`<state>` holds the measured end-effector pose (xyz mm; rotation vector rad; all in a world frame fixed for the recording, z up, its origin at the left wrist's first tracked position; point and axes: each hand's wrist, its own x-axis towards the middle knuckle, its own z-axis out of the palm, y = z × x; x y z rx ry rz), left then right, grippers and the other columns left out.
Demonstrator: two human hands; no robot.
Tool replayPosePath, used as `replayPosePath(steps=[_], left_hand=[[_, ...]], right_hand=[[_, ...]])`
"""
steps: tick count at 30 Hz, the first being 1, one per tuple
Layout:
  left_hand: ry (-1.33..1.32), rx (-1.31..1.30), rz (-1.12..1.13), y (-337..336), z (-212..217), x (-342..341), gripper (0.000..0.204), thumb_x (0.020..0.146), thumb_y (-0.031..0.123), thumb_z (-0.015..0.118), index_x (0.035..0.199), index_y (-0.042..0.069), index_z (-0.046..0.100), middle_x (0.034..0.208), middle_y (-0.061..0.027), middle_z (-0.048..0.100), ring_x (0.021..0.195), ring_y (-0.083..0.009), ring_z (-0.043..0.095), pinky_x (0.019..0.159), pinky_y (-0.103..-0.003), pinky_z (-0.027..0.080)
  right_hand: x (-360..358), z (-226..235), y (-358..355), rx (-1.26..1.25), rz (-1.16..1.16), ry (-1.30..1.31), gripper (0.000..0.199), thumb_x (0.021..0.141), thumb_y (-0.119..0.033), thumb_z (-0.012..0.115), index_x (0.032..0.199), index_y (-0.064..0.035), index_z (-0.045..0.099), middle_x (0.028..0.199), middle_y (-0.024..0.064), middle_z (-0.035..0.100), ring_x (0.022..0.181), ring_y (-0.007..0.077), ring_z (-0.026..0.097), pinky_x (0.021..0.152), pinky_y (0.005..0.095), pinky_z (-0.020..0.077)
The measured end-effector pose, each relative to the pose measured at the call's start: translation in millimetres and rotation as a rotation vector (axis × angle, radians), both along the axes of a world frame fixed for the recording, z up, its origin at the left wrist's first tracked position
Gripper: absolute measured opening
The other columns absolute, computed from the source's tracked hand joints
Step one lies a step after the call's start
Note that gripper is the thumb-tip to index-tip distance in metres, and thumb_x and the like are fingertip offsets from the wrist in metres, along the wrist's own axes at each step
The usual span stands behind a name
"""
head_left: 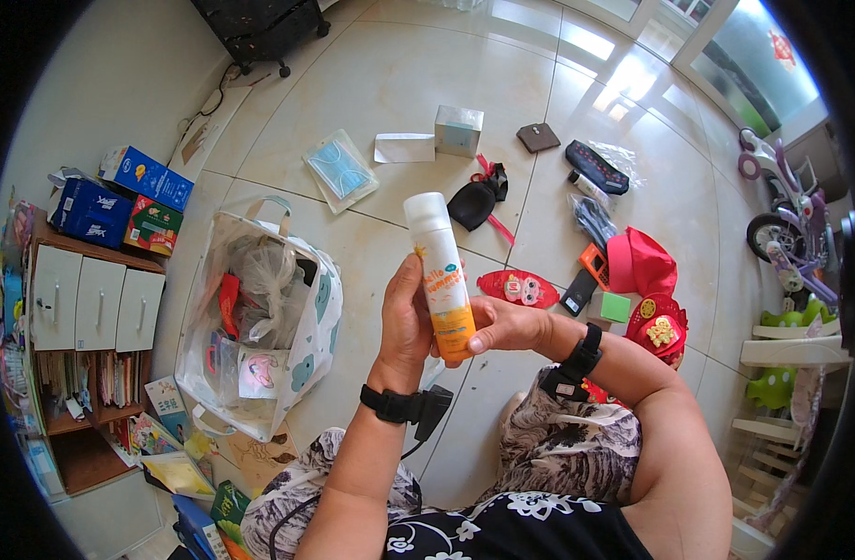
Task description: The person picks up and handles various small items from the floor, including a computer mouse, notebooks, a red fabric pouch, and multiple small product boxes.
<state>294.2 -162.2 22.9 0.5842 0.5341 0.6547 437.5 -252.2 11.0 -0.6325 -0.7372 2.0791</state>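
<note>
Both my hands hold a white and orange spray can (439, 280) with a white cap, tilted slightly in front of me. My left hand (406, 313) wraps round its left side, thumb up along the can. Around the lower right side close the fingers of my right hand (504, 324), its thumb near the base. Beyond the can lies a black pouch-like item (472, 203) with pink straps. A red oval item with a cartoon face (518, 288) rests on the floor just right of the can.
An open white storage bag (301, 373) with plastic bags inside stands at left, beside a small cabinet (91, 299). Ahead lie a pack of blue masks (341, 170), a silver box (459, 131) and a brown wallet (538, 138). A red cap (640, 261) and a phone (578, 292) sit at right.
</note>
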Motion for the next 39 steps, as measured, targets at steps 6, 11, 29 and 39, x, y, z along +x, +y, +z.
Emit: replayPosePath(steps=[6, 11, 29, 39], left_hand=[[-0.016, 0.004, -0.021, 1.8, -5.4, -2.4, 0.046, 0.098, 0.045, 0.046, 0.115, 0.004, 0.056, 0.099, -0.0111, 0.066, 0.087, -0.0197, 0.065, 0.079, -0.034, 0.053], [-0.02, -0.017, -0.036, -2.4, 5.7, -1.4, 0.037, 0.098, 0.042, 0.048, 0.108, 0.007, 0.054, 0.094, -0.007, 0.063, 0.083, -0.0155, 0.064, 0.073, -0.031, 0.054], [0.078, 0.194, 0.173, 13.1, 6.3, -6.3, 0.054, 0.093, 0.047, 0.057, 0.127, 0.007, 0.045, 0.118, -0.0137, 0.059, 0.11, -0.0237, 0.058, 0.1, -0.039, 0.046], [-0.23, 0.001, 0.124, 19.6, 5.2, -9.7, 0.055, 0.098, 0.048, 0.044, 0.133, 0.006, 0.043, 0.118, -0.0155, 0.058, 0.108, -0.0266, 0.058, 0.101, -0.041, 0.045]], right_hand=[[1.6, -0.2, 1.1, 0.02, 0.064, 0.115, 0.063, 0.081, -0.021, 0.072, 0.134, 0.0013, 0.045, 0.124, 0.0171, 0.058, 0.113, 0.0254, 0.058, 0.101, 0.0398, 0.0456], [1.1, -2.0, 0.6, 0.011, 0.093, 0.2, 0.061, 0.079, -0.015, 0.067, 0.134, 0.0019, 0.045, 0.125, 0.0194, 0.056, 0.113, 0.0282, 0.059, 0.102, 0.0405, 0.0446], [-8.8, 24.0, 3.3, 0.299, -0.343, -1.447, 0.067, 0.067, -0.043, 0.084, 0.106, -0.0035, 0.046, 0.09, 0.0162, 0.061, 0.08, 0.0292, 0.064, 0.072, 0.0368, 0.0518], [-19.3, 12.0, 5.5, 0.134, -0.4, -0.563, 0.052, 0.087, -0.033, 0.069, 0.116, 0.0011, 0.042, 0.109, 0.0151, 0.06, 0.099, 0.0174, 0.061, 0.087, 0.0323, 0.0499]])
